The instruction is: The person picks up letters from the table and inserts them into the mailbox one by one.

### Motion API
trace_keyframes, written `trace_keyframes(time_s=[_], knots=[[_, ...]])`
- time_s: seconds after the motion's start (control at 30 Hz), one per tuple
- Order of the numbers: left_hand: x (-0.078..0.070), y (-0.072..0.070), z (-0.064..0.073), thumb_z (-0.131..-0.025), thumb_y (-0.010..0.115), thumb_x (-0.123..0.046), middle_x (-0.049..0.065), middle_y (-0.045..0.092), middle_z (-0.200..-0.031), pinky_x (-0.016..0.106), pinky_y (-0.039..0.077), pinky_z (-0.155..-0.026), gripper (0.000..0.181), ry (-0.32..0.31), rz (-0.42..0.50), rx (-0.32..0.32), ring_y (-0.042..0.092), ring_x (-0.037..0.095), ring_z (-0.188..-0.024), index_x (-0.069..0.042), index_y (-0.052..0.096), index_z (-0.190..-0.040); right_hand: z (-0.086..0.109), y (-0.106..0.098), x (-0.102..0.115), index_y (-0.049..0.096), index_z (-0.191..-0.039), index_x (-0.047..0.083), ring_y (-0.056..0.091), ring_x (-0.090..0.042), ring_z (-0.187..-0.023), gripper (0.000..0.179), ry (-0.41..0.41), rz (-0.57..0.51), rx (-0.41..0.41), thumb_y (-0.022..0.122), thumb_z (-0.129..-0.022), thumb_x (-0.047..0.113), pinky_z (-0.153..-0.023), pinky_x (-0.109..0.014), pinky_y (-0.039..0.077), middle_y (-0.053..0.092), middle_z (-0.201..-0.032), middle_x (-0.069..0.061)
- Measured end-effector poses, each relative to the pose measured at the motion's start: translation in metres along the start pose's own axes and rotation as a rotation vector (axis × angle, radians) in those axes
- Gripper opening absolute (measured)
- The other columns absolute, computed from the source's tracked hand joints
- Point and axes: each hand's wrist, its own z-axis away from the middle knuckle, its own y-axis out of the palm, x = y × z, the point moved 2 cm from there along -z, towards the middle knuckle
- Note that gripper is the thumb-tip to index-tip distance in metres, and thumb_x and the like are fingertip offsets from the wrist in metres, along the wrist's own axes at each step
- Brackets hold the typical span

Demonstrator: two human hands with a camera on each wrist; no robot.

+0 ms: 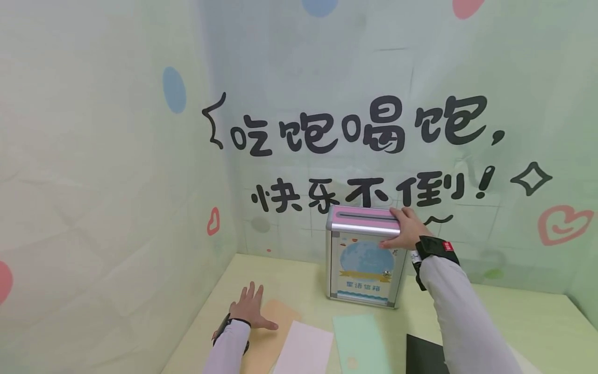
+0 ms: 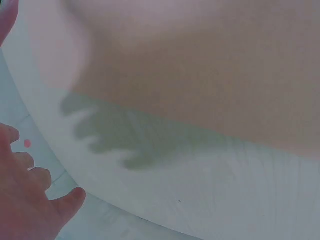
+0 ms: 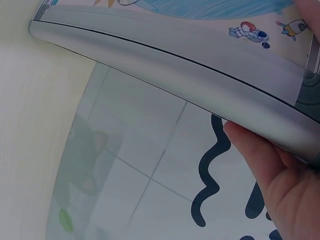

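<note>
"Which step is this?"

"On the table [image 1: 528, 322], the box [image 1: 366, 259] is gripped up top by the right hand [image 1: 407, 228]. Nothing is held by the left hand [image 1: 249, 310]; its fingers are spread above orange paper [image 1: 271, 348]."

"Next?"

"A steady grip seems needed."

Back wall [image 1: 299, 57]: directly behind the grip, pale grey-green, faint tile-like grid lines [image 3: 151, 178] near the grip. Black Chinese lettering [image 1: 369, 182] in two rows: upper row well above the grip, lower row just above, both running mostly off to its left. Black squiggle [image 1: 438, 219] just right of the grip; four-pointed star outline [image 1: 531, 178] farther right, higher. Red heart outline with smile [image 1: 564, 225] well right, about level; green spot [image 1: 492, 273] lower right. Left wall [image 1: 103, 182]: well left of the grip, whitish, creased; blue oval [image 1: 174, 90] higher up. Pale yellow tabletop [image 1: 285, 270] below the grip. Light soft, diffuse.
</note>
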Motion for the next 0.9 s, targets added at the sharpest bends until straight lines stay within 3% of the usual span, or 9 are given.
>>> trace_keyframes(time_s=[0.4,0.63,0.77,0.9], knots=[[0.013,0.024,0.01,-0.046,0.081,-0.058,0.025,0.037,-0.137,0.064,0.037,-0.083,0.112,-0.033,-0.011,0.034,0.032,0.042,-0.126,0.003,0.042,-0.131,-0.002,0.002,0.0,0.021,-0.141,-0.001,0.036,-0.048,-0.113,0.102,0.01,-0.011,0.004,0.078,-0.065,0.037,-0.091,-0.059,0.035,0.014,-0.14,-0.031],[0.012,0.03,0.01,-0.048,0.082,-0.053,0.026,0.04,-0.134,0.065,0.038,-0.081,0.109,-0.039,0.003,0.076,0.032,0.043,-0.125,0.006,0.041,-0.13,-0.005,0.001,-0.003,0.021,-0.142,0.001,0.036,-0.05,-0.113,0.103,0.013,-0.004,-0.003,0.077,-0.065,0.039,-0.091,-0.059,0.035,0.013,-0.142,-0.031],[0.01,0.032,0.008,-0.049,0.083,-0.05,0.023,0.047,-0.127,0.062,0.041,-0.079,0.101,-0.042,-0.021,0.107,0.04,0.04,-0.12,0.006,0.046,-0.124,-0.004,0.002,-0.007,0.021,-0.142,0.0,0.037,-0.049,-0.113,0.104,0.018,-0.014,0.004,0.078,-0.065,0.039,-0.09,-0.06,0.035,0.013,-0.141,-0.031],[0.008,0.032,0.004,-0.049,0.085,-0.048,0.019,0.055,-0.109,0.056,0.045,-0.075,0.089,-0.048,-0.069,0.104,0.053,0.035,-0.103,0.003,0.053,-0.113,-0.004,0.004,-0.008,0.022,-0.141,0.0,0.035,-0.05,-0.113,0.104,0.018,-0.035,0.005,0.078,-0.064,0.039,-0.091,-0.061,0.034,0.012,-0.141,-0.032]])
